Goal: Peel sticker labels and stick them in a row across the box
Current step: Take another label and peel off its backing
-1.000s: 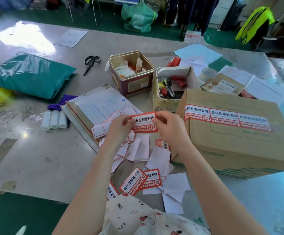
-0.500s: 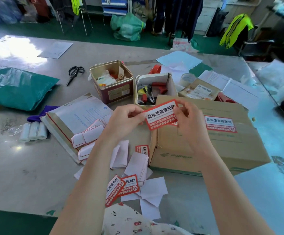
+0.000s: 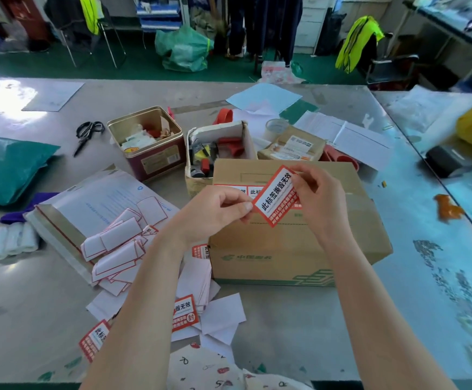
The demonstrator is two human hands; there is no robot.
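A red and white sticker label (image 3: 276, 196) is held tilted above the cardboard box (image 3: 293, 243). My left hand (image 3: 217, 212) pinches its lower left corner and my right hand (image 3: 317, 195) pinches its upper right end. On the box's top, a row of stuck labels (image 3: 237, 190) shows partly behind the held one and my hands. More unpeeled labels (image 3: 184, 313) lie on the table near my left forearm, among white backing papers (image 3: 116, 249).
A red tin (image 3: 150, 142) and a small open carton of tools (image 3: 217, 153) stand behind the box. Scissors (image 3: 87, 135) lie at the back left, a green bag (image 3: 6, 170) at the left, an envelope (image 3: 97, 204) under the backings, papers (image 3: 344, 136) at the back right.
Both hands have carried the label from left of the box to over its top, and it has tilted up to the right. The camera view has shifted, so the box now sits nearer the centre.
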